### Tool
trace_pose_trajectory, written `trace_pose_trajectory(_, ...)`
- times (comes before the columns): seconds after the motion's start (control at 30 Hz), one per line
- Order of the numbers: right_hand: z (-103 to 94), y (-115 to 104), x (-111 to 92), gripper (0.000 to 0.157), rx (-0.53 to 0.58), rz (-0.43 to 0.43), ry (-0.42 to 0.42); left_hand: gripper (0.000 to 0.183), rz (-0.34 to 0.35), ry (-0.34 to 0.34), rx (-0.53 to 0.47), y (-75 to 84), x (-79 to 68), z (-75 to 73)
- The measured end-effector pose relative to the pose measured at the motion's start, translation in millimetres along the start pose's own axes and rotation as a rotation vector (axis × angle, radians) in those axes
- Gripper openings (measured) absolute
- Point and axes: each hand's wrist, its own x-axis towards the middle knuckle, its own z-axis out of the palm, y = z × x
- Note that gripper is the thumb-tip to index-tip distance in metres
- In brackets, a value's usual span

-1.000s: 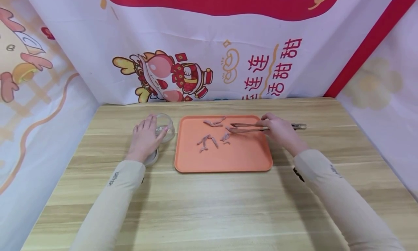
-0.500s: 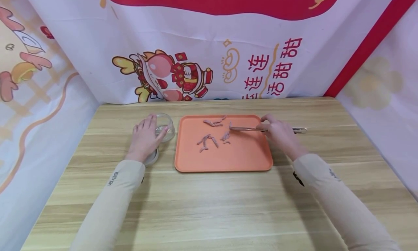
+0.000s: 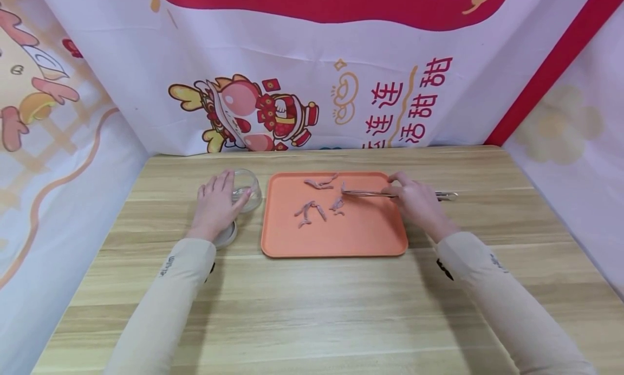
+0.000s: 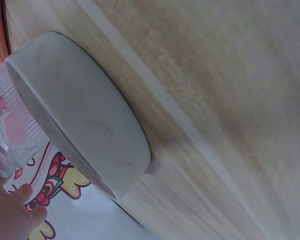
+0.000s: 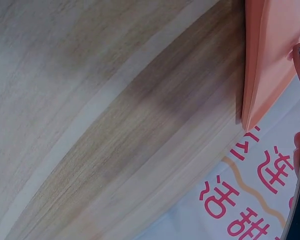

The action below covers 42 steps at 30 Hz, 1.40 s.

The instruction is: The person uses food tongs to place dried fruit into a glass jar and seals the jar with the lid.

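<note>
My left hand (image 3: pixel 216 201) holds a clear glass bowl (image 3: pixel 249 196) by its side, thumb near the rim. Close under the left wrist stands a round grey dish (image 4: pixel 85 110), partly hidden in the head view. Over the right side of an orange tray (image 3: pixel 302 245), my right hand (image 3: pixel 416 201) grips metal tongs (image 3: pixel 365 193) with their arms pressed together. One small pinkish-grey strip (image 3: pixel 343 187) is at the tongs' tips. More such strips, like shredded meat, lie in loose clusters on the tray, among them a left cluster (image 3: pixel 307 207) and a back cluster (image 3: pixel 319 184).
A wood-patterned table (image 3: pixel 322 310) carries everything. Behind it hangs a printed white cloth (image 3: pixel 292 39) with red characters and cartoon figures, and more cloth stands at both sides. The tray's raised rim lies between the bowl and the strips.
The tongs' arms, apart one second ago, have come together, with a strip now at their tips. The left hand and bowl have stayed in place.
</note>
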Motion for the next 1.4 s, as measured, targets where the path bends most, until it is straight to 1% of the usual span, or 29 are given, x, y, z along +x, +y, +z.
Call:
trace_pose_trajectory(0.1, -0.4, -0.8, 0.6, 0.019, -0.002, 0.005, -0.001, 0.086, 0.003, 0.005, 0.001, -1.6, 0.0, 0.0)
trace_pose_trajectory(0.27, -2.0, -2.0, 3.4, 0.021, -0.007, 0.002, 0.027, 0.092, -0.004, 0.010, 0.005, -3.9, 0.6, -1.7)
trace_pose_trajectory(0.63, -11.8, -10.4, 12.0, 0.024, 0.012, 0.017, 0.064, 0.091, -0.017, -0.012, -0.009, -6.2, 1.7, -3.5)
trace_pose_trajectory(0.8, -17.7, -19.0, 18.5, 0.025, 0.003, 0.023, 0.073, 0.093, -0.020, -0.018, -0.003, -6.3, 2.2, -3.3)
trace_pose_trajectory(1.03, -22.1, -33.2, 30.5, 0.028, -0.002, -0.009, 0.102, 0.097, -0.013, -0.013, 0.008, -4.1, 0.8, -2.5)
trace_pose_trajectory(1.2, -22.6, -46.5, 39.3, 0.030, 0.020, 0.000, 0.104, 0.095, -0.011, 0.011, 0.012, -1.8, -0.7, -2.2)
trace_pose_trajectory(1.4, -20.6, -61.8, 50.4, 0.028, 0.042, -0.024, 0.131, 0.093, 0.004, 0.004, 0.024, 0.6, -1.7, -1.8)
